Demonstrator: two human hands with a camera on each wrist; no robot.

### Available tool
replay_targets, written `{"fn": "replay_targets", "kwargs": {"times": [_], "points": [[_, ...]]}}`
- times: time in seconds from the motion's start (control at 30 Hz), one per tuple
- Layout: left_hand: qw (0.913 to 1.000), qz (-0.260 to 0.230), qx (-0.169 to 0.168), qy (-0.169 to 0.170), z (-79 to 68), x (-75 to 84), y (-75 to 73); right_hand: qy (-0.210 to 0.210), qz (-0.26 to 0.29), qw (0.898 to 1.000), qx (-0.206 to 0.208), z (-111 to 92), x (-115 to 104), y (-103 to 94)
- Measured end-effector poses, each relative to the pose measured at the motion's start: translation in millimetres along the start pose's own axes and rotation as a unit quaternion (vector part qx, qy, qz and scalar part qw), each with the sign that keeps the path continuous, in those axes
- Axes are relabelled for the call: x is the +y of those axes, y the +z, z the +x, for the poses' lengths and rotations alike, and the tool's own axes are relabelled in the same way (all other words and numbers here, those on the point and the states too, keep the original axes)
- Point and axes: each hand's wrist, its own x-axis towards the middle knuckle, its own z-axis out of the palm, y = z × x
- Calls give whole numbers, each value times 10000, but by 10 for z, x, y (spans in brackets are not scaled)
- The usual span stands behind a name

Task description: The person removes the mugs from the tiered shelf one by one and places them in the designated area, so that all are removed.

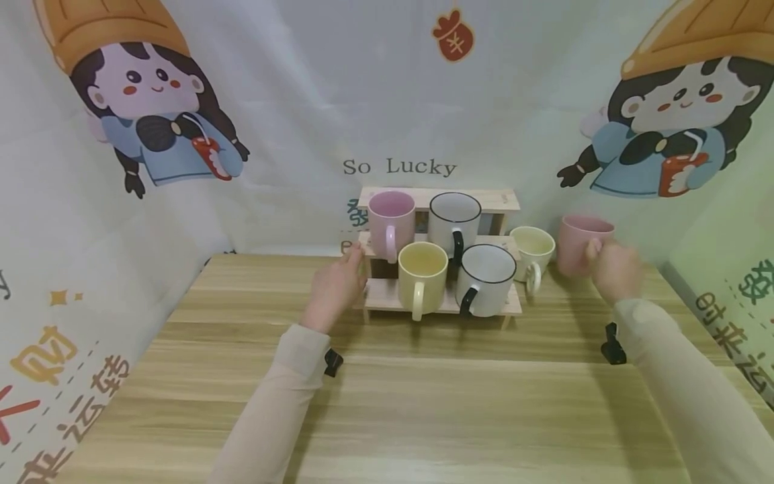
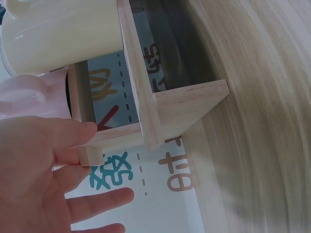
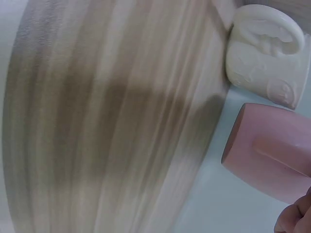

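Note:
My left hand (image 1: 337,289) is at the left end of a tiered wooden rack (image 1: 498,199). In the left wrist view its thumb and forefinger pinch the end of the middle board, while the other fingers (image 2: 102,199) stretch out. At the right, my right hand (image 1: 617,272) grips a pink mug (image 1: 571,249) by its handle. In the right wrist view the mug's underside (image 3: 233,133) shows above the table. A small cream cup (image 1: 532,245) with a white handle stands between that mug and the rack.
On the rack's middle board stand a lilac-pink mug (image 1: 392,222) and a white mug with a black handle (image 1: 455,215). Below them are a yellow mug (image 1: 422,275) and another black-handled white mug (image 1: 486,282). A printed curtain (image 1: 290,134) hangs behind the wooden table (image 1: 459,410).

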Motion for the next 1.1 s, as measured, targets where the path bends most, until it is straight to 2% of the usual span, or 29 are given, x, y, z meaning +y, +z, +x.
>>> {"fn": "replay_targets", "kwargs": {"times": [0.27,0.5,0.77,0.93,1.1], "points": [[10000,-45,-42,-44,-19,10,-30,155,12,9998,-138,-44,27,54],[10000,-33,-14,-56,-3,-3,-14,12,65,9999,-139,-94,56,135],[9999,6,23,-106,-13,-5,22,215,207,9995,-49,-151,67,220],[9999,-2,79,-102,-18,5,18,412,178,9986,-271,-169,33,218],[9999,-42,74,-114,-13,7,15,432,167,9972,-579,-185,21,236]]}}
